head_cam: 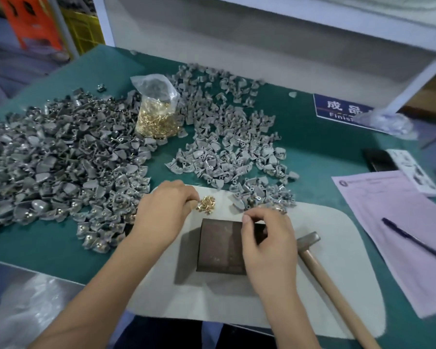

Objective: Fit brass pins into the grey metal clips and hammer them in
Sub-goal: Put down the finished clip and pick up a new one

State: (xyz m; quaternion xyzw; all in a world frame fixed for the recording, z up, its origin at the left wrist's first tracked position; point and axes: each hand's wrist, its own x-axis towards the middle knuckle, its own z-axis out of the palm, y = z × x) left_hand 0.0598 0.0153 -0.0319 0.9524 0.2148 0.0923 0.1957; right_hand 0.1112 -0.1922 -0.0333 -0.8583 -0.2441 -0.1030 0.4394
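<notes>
A small heap of brass pins [207,204] lies on the white mat [337,260]. My left hand [164,212] reaches into that heap, fingertips curled at its left edge as if pinching a pin. My right hand [267,240] hovers over the right edge of the dark metal block [219,248], fingers curled; a grey clip may sit inside them but is hidden. A wooden-handled hammer [320,263] lies on the mat to the right of the block. Grey metal clips fill a large pile at left [61,159] and a looser pile behind the mat [232,147].
A clear bag of brass pins [156,112] stands between the clip piles. Pink paper [400,230] with a blue pen [413,240] lies at right. A blue sign [337,107], a crumpled plastic bag [388,124] and a dark phone [379,159] sit at back right.
</notes>
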